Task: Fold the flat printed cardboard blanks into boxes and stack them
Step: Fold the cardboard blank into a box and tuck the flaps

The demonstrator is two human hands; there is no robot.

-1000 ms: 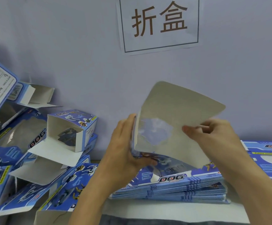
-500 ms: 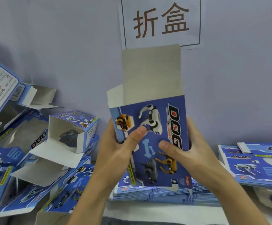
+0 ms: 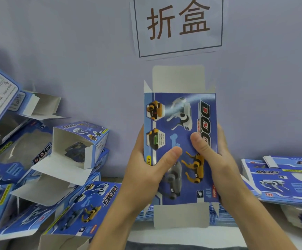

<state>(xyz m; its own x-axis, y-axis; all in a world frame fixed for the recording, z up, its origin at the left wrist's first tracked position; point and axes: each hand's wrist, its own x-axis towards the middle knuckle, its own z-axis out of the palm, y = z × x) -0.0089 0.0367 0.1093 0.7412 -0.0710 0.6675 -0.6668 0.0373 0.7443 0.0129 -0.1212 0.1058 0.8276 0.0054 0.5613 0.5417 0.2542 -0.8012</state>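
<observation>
Hands: left hand [image 3: 146, 170], right hand [image 3: 217, 159] grip upright box [image 3: 179, 123], thumbs on front.

Pale lilac wall [image 3: 74, 42], perhaps painted

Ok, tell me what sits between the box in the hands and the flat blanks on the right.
In the head view, only the right hand and its forearm separate the held box from the right-side flat blanks; behind them is bare wall.

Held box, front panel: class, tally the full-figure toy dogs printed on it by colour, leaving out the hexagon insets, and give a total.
White dog: 1
Yellow dog: 1
Grey dog: 1
Total on the held box: 3
</observation>
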